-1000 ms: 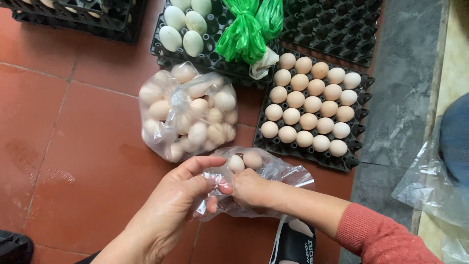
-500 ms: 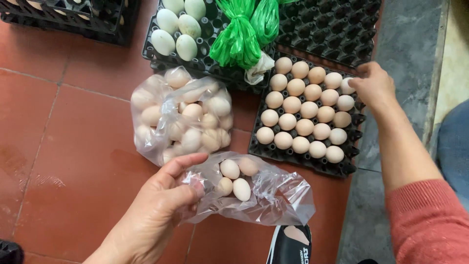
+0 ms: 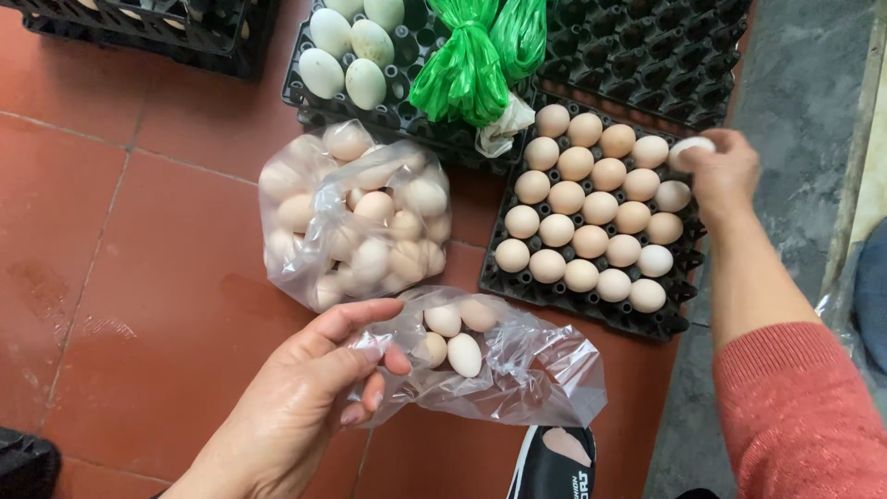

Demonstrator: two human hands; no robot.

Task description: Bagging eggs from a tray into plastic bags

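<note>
My left hand (image 3: 294,399) grips the edge of a clear plastic bag (image 3: 517,374) that lies on the red tile floor with several pale eggs (image 3: 453,337) inside. My right hand (image 3: 723,171), in a red sleeve, is at the far right corner of a black egg tray (image 3: 591,305) and closes on one white egg (image 3: 688,148). The tray holds several rows of tan eggs.
A fuller clear bag of eggs (image 3: 356,217) sits left of the tray. Behind it, a black tray (image 3: 407,111) holds pale green eggs and a bundle of green plastic string (image 3: 476,60). More empty black trays (image 3: 647,46) lie at the back. A black sandal (image 3: 554,462) is at the bottom edge.
My right hand left the open bag, reached across to the tray's far right corner and took hold of a white egg. My left hand kept its hold on the bag.
</note>
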